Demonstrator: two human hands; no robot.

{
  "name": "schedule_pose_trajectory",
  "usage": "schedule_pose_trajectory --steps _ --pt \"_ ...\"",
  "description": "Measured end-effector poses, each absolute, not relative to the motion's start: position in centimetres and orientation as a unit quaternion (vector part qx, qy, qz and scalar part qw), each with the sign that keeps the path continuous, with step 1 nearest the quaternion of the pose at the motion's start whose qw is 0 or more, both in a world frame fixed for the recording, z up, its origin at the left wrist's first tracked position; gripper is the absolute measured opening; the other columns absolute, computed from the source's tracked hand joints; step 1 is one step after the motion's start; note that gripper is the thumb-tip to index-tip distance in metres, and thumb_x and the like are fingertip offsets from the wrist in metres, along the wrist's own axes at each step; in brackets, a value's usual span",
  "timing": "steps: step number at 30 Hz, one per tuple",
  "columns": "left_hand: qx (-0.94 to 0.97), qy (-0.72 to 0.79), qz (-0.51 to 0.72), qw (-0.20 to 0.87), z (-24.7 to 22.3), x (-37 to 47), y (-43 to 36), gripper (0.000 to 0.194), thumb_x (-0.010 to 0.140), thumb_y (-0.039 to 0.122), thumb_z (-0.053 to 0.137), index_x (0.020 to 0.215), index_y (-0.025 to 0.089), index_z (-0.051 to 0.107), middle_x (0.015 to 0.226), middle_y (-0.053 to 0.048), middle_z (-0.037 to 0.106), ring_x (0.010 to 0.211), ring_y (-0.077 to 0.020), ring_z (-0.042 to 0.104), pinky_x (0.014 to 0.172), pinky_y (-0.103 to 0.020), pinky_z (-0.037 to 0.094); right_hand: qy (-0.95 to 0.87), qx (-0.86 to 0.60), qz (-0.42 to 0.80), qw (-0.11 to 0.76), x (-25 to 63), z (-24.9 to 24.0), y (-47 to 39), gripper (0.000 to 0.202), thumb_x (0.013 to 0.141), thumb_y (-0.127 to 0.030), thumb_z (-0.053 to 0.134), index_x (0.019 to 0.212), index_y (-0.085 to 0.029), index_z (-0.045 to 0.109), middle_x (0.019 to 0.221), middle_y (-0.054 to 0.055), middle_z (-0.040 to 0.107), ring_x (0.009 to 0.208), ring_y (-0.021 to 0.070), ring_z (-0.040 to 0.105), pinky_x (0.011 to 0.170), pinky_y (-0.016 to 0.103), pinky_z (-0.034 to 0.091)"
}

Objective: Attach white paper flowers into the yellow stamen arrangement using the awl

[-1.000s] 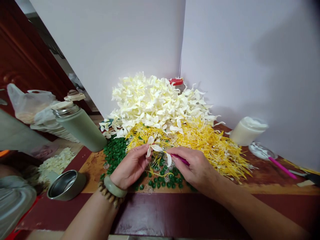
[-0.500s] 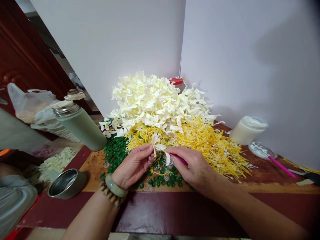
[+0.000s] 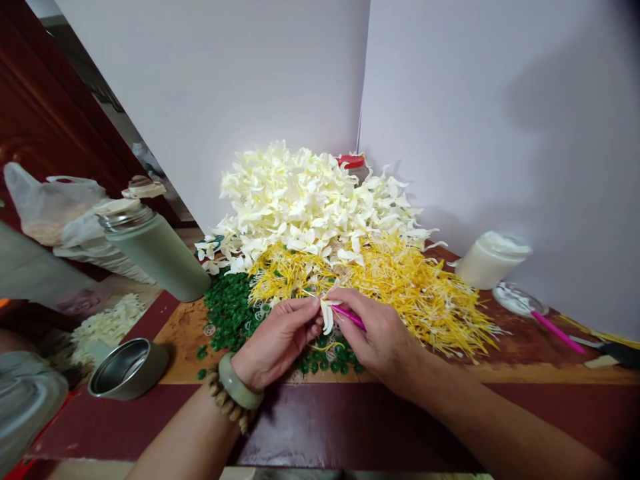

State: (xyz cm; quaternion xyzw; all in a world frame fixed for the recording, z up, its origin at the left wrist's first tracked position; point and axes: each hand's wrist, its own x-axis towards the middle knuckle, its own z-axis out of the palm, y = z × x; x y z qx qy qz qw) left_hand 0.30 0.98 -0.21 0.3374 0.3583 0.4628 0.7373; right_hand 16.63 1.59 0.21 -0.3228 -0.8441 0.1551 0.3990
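My left hand (image 3: 287, 337) pinches a small white artificial flower (image 3: 328, 315) between thumb and fingertips. My right hand (image 3: 373, 330) is closed around a slim tool with a magenta handle (image 3: 350, 316), its front end pressed to the flower. A thin pale tip (image 3: 309, 293) pokes out beyond my left fingertips; I cannot tell if it belongs to the tool. Behind the hands lie a heap of white flowers (image 3: 305, 193) and a pile of yellow stamen strands (image 3: 420, 293). Green plastic calyx-like pieces (image 3: 227, 310) are scattered to the left and beneath the hands.
A green thermos (image 3: 160, 250) and its metal cup (image 3: 129, 368) stand at the left. On the right are a jar of white paste (image 3: 493, 259), a smeared lid (image 3: 517, 300) and a pink stick (image 3: 557, 332). A red-lidded jar (image 3: 351, 162) is behind the heap.
Both hands have drawn closer together, the left shifting right. The flower, earlier spread with petals upward, now hangs downward between the fingertips against the tool. The view has shifted slightly.
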Motion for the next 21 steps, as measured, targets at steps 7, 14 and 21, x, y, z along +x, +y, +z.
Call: schedule_pose_trajectory --steps 7,14,21 --pt "0.321 0.367 0.493 0.720 0.09 0.11 1.11 0.009 0.071 0.019 0.064 0.075 0.012 0.067 0.066 -0.001 0.058 0.058 -0.0053 0.048 0.057 -0.017 0.038 -0.841 -0.353 0.160 0.378 16.55 0.33 1.50 0.021 0.083 -0.016 0.040 0.103 -0.018 0.048 0.086 0.004 0.062 0.076 0.0134 0.060 0.068 0.023 0.045" --pt "0.329 0.393 0.492 0.704 -0.32 0.46 1.19 0.009 0.068 0.019 0.067 0.065 0.010 0.065 0.060 0.000 0.055 0.055 -0.0050 0.045 0.054 -0.017 0.035 -0.864 -0.333 0.139 0.351 16.37 0.28 1.63 0.018 0.085 -0.013 0.036 0.084 -0.016 0.054 0.074 0.004 0.058 0.070 0.0137 0.054 0.065 0.024 0.044" --pt "0.320 0.410 0.489 0.701 -0.57 0.68 1.01 0.014 0.067 0.023 0.068 0.061 0.010 0.064 0.056 0.001 0.053 0.052 -0.0046 0.042 0.051 -0.016 0.033 -0.895 -0.321 0.030 0.307 16.46 -0.19 1.52 0.023 0.084 -0.009 0.034 0.074 -0.016 0.054 0.069 0.004 0.052 0.061 0.0135 0.049 0.056 0.023 0.041"
